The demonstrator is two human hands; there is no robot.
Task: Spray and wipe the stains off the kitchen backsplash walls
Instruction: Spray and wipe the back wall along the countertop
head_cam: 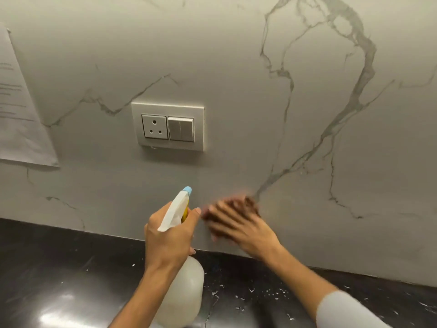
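Backsplash wall (pixel 236 91): pale stone with grey veins is seen above a black countertop (pixel 59 268). No stain can be told apart from the veining.
Left hand (pixel 169 235): it is wrapped around the neck of the spray bottle (pixel 182 290), which is held upright just above the countertop. The blue nozzle tip (pixel 188 190) is aimed at the wall below the socket plate (pixel 168 126).
Right hand (pixel 238 223): the fingers are spread flat and pressed to the wall low down, near the counter edge. A dark cloth (pixel 250 203) is trapped beneath them. The hand is smeared by motion, so the grip on the cloth cannot be judged closely.
Step judged: the lower wall is being wiped while the bottle is kept ready.
Risk, socket: mist could be carried onto the socket and switches if the trigger is pulled with the nozzle raised. The plate sits just above the line of spray.
Risk, paper: the printed sheet (pixel 21 114) taped at the left could be wetted by a wide spray.
Risk, cloth: the cloth could slip from under flat fingers during fast strokes, since it is only pressed.
Risk, collision: the two hands are close together, so the bottle could be knocked by a leftward sweep.
Risk, missed marks: faint stains may be mistaken for veins and left behind.
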